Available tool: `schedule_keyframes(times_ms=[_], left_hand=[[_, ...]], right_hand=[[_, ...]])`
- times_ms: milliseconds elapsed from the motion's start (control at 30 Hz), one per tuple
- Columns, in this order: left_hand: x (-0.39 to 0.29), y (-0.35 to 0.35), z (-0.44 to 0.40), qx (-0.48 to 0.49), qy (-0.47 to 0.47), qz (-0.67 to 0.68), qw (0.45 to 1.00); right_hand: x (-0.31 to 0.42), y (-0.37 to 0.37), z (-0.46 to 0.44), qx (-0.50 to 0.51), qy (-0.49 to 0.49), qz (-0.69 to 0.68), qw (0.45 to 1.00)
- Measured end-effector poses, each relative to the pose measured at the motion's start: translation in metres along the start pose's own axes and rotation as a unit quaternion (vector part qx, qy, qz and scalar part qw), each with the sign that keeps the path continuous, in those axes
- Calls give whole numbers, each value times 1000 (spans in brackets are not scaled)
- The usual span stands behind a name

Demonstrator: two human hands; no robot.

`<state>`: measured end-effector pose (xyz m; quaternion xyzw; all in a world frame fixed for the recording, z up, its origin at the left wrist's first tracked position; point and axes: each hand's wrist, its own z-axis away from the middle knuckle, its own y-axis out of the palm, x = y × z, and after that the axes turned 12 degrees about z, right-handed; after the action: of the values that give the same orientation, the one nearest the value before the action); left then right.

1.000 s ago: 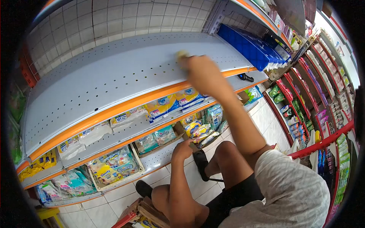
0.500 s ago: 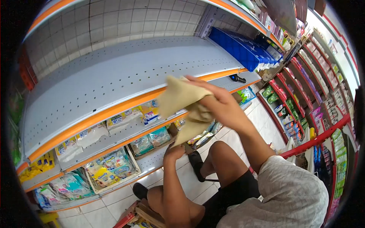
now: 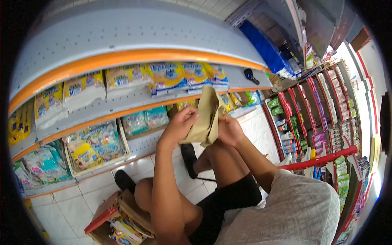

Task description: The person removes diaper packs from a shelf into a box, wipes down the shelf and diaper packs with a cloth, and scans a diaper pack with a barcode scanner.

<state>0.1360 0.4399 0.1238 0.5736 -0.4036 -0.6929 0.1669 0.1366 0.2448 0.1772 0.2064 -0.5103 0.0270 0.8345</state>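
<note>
The left hand [image 3: 179, 125] pinches 1 side of a folded, creased, matte olive-tan cloth [image 3: 205, 118], and the right hand [image 3: 230, 130] grasps its other side. The cloth hangs between the hands in front of the shelves, a roughly oblong sheet with soft folds and a pointed upper corner; its long axis runs upright in the view, leaning slightly, that corner pointing towards the shelves.

Beyond it, shiny yellow-and-blue plastic packs [image 3: 167, 75] stand on the middle shelf beneath an orange-edged, grey perforated metal shelf [image 3: 122, 34]. A black handheld device [image 3: 250, 76] lies at that middle shelf's right end. Below, a shallow cream rectangular tray [image 3: 125, 143] holds glossy soft packs. On the white tiled floor [image 3: 92, 197], by the person's legs, an open brown box with a red edge [image 3: 100, 220] contains more packs.
</note>
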Motion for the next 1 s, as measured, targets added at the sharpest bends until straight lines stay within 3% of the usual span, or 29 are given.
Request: schedule_keyframes(times_ms=[67,167,233,267,367,400,433,500,533,567,633,667,700,767,833,900,1000], left_hand=[[-8,3,10,-26,-29,-38,999],[-18,2,14,-11,-52,11,999],[-20,-7,15,-43,28,-60,997],[-26,-9,18,-61,34,-62,996],[-29,-21,18,-126,76,-1,989],[-32,-26,19,-113,84,77,987],[-32,-28,21,-116,82,74,987],[-45,-20,29,-122,101,248,956],[-47,-17,30,-124,99,246,956],[-48,-14,31,-116,119,278,946],[-49,-7,30,-98,155,342,921],[-43,-9,28,-64,137,346,926],[-37,-9,26,-63,133,343,928],[-25,-10,23,63,55,453,888],[-14,-12,19,68,71,450,888],[-13,-12,18,4,131,299,945],[-18,-3,20,-4,84,286,955]], right_hand=[[-1,18,-2,13,22,-11,1000],[-15,29,-2,18,54,-7,998],[-17,41,-1,10,-16,280,960],[-20,35,-4,-2,-13,297,955],[-21,9,-12,-52,46,199,978],[-20,6,-12,-68,27,167,983],[-19,3,-10,-66,27,164,984],[-11,1,-2,-35,22,141,989],[-10,-12,0,41,31,165,985],[-11,-11,2,41,30,161,986],[-11,-4,8,136,25,14,990],[-13,-2,8,168,-21,40,985],[-14,2,7,166,-23,37,985],[-17,10,2,102,20,-106,989],[-19,10,-1,60,9,-68,996],[-13,9,-3,-23,-83,142,986],[-8,4,-2,-60,-111,16,992]])
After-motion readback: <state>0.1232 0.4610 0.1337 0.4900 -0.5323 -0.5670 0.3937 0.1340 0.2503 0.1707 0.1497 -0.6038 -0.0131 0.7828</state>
